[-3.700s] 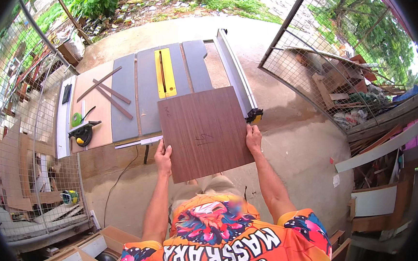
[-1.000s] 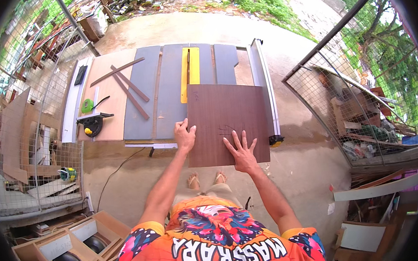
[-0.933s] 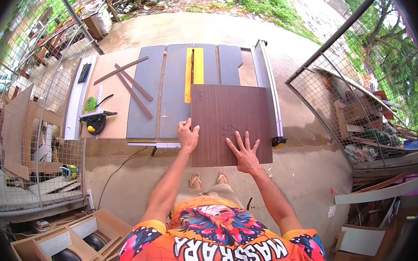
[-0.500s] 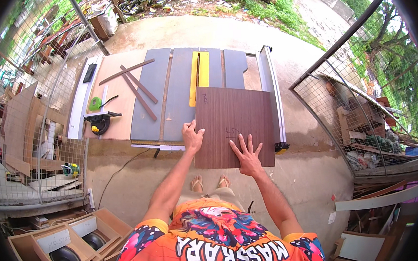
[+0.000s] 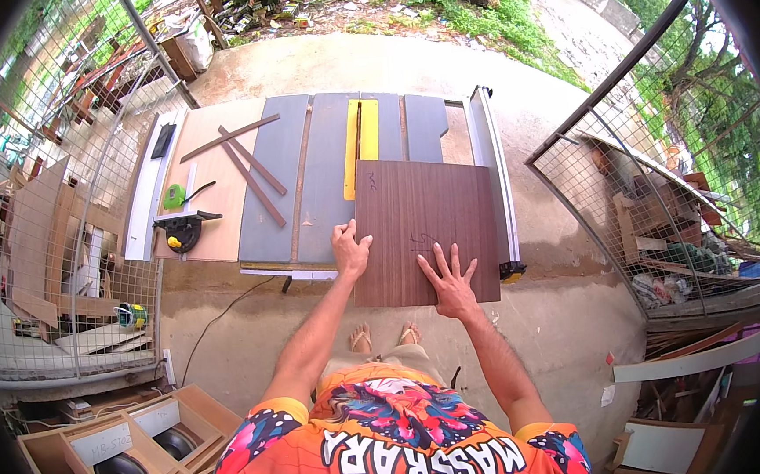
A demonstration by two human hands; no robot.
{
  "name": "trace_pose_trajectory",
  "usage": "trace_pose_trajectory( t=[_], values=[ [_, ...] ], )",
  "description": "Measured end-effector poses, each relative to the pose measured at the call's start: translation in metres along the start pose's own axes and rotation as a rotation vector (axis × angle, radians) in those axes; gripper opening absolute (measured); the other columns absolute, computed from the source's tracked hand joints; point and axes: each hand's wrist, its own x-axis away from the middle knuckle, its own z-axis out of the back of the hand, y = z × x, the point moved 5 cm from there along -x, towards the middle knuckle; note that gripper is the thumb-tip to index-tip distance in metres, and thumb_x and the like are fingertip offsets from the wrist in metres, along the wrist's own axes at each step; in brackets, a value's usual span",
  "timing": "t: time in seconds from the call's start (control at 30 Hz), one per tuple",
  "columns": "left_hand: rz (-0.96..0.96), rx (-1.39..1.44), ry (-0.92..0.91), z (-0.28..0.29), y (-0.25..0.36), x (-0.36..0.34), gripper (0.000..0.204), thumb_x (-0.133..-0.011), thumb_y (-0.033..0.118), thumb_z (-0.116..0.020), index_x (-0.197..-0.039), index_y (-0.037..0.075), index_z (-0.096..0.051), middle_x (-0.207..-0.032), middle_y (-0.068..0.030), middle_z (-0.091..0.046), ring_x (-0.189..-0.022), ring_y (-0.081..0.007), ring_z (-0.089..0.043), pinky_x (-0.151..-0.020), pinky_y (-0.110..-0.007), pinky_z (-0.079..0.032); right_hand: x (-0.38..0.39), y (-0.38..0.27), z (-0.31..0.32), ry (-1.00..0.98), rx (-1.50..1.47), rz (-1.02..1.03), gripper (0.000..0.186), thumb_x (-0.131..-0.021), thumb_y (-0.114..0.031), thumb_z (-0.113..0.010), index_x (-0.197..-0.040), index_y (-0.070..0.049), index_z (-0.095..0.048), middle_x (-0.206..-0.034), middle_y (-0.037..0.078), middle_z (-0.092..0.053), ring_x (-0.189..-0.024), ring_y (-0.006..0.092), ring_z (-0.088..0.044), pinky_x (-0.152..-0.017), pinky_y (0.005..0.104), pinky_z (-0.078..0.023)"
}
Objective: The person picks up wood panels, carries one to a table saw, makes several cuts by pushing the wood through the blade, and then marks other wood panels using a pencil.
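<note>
A square dark-brown wood-grain panel (image 5: 426, 207) with pen marks lies on the grey table saw (image 5: 327, 166), its near part reaching past the table's front edge. The panel's far left corner covers the near end of the yellow insert plate (image 5: 369, 136) and its slot. My left hand (image 5: 351, 250) grips the panel's left edge, fingers curled and thumb against the board. Lying flat near the front edge, my right hand (image 5: 454, 285) has its fingers spread on the panel's face. Right of the panel runs the metal rip fence (image 5: 496, 176), close to the panel's right side.
Thin brown strips (image 5: 252, 171) lie crossed on the table's left side. Near them are a green tape measure (image 5: 174, 196) and a black miter gauge (image 5: 184, 230). Wooden speaker boxes (image 5: 139, 448) stand at lower left. Mesh gates (image 5: 632, 193) flank the table; a cord (image 5: 219, 323) crosses the floor.
The view has shifted very slightly. Both hands keep the same hold and place on the panel, with no clear movement of the board.
</note>
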Motion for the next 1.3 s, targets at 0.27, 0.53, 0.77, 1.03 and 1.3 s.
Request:
trace_pose_trajectory(
  t=[0.27,0.53,0.77,1.03,1.3],
  values=[
    [0.007,-0.009,-0.014,-0.002,-0.001,-0.006,0.068,-0.079,0.018,-0.085,-0.140,-0.001,-0.060,-0.120,-0.0159,-0.057,-0.118,-0.0343,-0.054,-0.107,-0.043,-0.044,-0.005,0.002,0.004,-0.019,-0.006,-0.008,0.127,-0.063,0.003,-0.080,-0.166,-0.038,-0.016,-0.175,0.009,0.003,-0.158,0.0465,0.006,-0.111,0.0877,-0.005],
    [-0.017,-0.015,0.010,-0.004,0.000,-0.011,0.068,-0.078,0.019,-0.085,-0.138,-0.002,-0.062,-0.120,-0.0165,-0.058,-0.118,-0.0348,-0.054,-0.106,-0.044,-0.044,-0.008,0.003,0.006,-0.023,-0.025,-0.008,0.125,-0.064,0.003,-0.078,-0.166,-0.037,-0.016,-0.175,0.009,0.002,-0.158,0.0473,0.006,-0.110,0.0880,-0.004],
    [-0.012,-0.025,0.018,-0.006,-0.002,-0.014,0.068,-0.078,0.024,-0.084,-0.137,-0.002,-0.063,-0.117,-0.0160,-0.059,-0.115,-0.0334,-0.056,-0.104,-0.043,-0.045,-0.010,0.003,0.009,0.012,-0.053,0.004,0.125,-0.063,0.003,-0.078,-0.166,-0.035,-0.019,-0.175,0.011,0.002,-0.158,0.0482,0.006,-0.109,0.0882,-0.003],
    [-0.020,0.000,0.019,-0.010,-0.003,-0.021,0.069,-0.077,0.020,-0.085,-0.138,-0.002,-0.062,-0.121,-0.0165,-0.058,-0.119,-0.0344,-0.054,-0.106,-0.044,-0.045,-0.014,0.005,0.011,-0.001,-0.024,-0.007,0.126,-0.063,0.001,-0.080,-0.166,-0.036,-0.016,-0.175,0.010,0.002,-0.158,0.0471,0.005,-0.110,0.0885,-0.006],
    [0.001,0.004,0.005,-0.009,0.000,-0.024,0.069,-0.076,0.018,-0.086,-0.138,-0.002,-0.062,-0.121,-0.0165,-0.057,-0.118,-0.0346,-0.054,-0.106,-0.044,-0.045,-0.017,0.007,0.008,0.005,-0.013,-0.010,0.131,-0.059,-0.005,-0.086,-0.165,-0.037,-0.016,-0.175,0.009,0.001,-0.158,0.0470,0.005,-0.110,0.0888,-0.006]
  ],
)
